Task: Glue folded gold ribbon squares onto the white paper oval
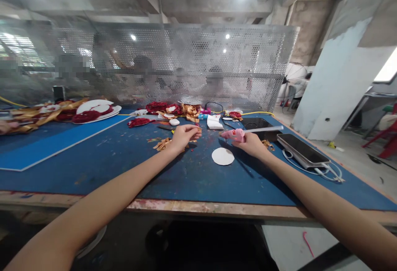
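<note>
My right hand [252,143] is wrapped round a pink glue gun [234,135], its nozzle pointing left. A pale glue stick [263,129] juts out of the gun's back to the right. Opposite the nozzle, my left hand [183,138] pinches a small golden-brown piece, apparently ribbon [199,129], mostly hidden by the fingers. A white paper disc [223,156] lies flat on the blue table between and below my hands. Beside my left hand lie loose gold ribbon pieces [161,144]. More gold scraps [267,144] lie beyond my right hand.
Red and gold ribbon flowers [156,107] are heaped at the back, before a perforated metal screen [186,64]. A power bank or phone [302,150] with a white cable [328,174] lies at right. White discs with dark red trim [97,112] lie at left, near another person's hand [5,127].
</note>
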Demonstrator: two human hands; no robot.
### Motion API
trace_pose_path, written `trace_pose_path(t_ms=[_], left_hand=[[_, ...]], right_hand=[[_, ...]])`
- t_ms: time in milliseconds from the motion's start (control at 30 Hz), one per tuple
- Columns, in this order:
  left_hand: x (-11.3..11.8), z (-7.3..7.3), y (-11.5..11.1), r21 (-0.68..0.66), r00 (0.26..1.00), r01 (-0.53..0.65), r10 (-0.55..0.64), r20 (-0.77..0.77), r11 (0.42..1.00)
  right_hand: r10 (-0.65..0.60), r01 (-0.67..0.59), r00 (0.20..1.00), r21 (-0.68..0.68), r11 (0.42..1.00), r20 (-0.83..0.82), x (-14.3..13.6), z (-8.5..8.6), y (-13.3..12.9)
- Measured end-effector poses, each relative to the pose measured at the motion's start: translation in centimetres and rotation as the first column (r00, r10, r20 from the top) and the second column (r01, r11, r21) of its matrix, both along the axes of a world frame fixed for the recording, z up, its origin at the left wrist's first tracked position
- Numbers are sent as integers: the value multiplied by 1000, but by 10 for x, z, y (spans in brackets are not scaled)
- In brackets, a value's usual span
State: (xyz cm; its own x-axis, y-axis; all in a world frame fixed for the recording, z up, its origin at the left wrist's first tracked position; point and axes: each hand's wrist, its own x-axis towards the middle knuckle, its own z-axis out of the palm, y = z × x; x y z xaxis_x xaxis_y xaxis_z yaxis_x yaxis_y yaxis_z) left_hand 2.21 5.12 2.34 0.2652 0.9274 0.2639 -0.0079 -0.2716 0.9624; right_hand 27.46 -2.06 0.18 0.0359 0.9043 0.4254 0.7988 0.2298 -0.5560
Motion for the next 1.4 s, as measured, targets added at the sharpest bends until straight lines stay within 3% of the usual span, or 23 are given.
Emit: trace_pose_path(t_ms=[67, 167, 267, 467, 600, 700, 867, 900, 967, 1033, 1100, 1400], left_hand=[[2, 1, -7, 113, 996, 40, -31, -88, 993], [6, 3, -19, 249, 978, 105, -54, -203, 963], [9, 6, -29, 279, 969, 142, -76, -234, 950], [15, 11, -40, 63, 983, 175, -171, -71, 983], [18, 12, -46, -110, 987, 158, -157, 19, 981], [20, 14, -50, -235, 985, 168, -156, 66, 957], [22, 15, -56, -361, 972, 236, -226, 71, 902], [22, 14, -57, -374, 964, 259, -259, 52, 890], [22, 13, -59, -386, 945, 307, -327, 16, 870], [22, 12, -60, -385, 928, 344, -372, 2, 857], [22, 11, -61, -385, 919, 364, -394, 1, 848], [24, 11, -66, -414, 892, 424, -451, 37, 806]], right_hand=[[2, -2, 1000, -29, 1000, 0, 2, 1, 1], [12, -13, 1000, 33, 999, 20, 5, 5, 0], [-96, 96, 994, 18, 995, 41, 5, 13, -6], [-210, 218, 976, 180, 959, -62, 4, 20, -15], [-224, 227, 973, 36, 973, -54, 4, 18, -19], [-194, 198, 980, -102, 975, 53, 3, 21, -26], [-259, 298, 917, -91, 950, 303, -8, 30, -39], [-213, 246, 928, -73, 966, 306, -12, 30, -40], [-18, 21, 972, -10, 1000, 235, -19, 29, -41], [210, -224, 969, 109, 969, 128, -26, 26, -42], [341, -352, 936, 211, 912, 87, -32, 22, -42], [410, -515, 849, 350, 783, 333, -35, 18, -43]])
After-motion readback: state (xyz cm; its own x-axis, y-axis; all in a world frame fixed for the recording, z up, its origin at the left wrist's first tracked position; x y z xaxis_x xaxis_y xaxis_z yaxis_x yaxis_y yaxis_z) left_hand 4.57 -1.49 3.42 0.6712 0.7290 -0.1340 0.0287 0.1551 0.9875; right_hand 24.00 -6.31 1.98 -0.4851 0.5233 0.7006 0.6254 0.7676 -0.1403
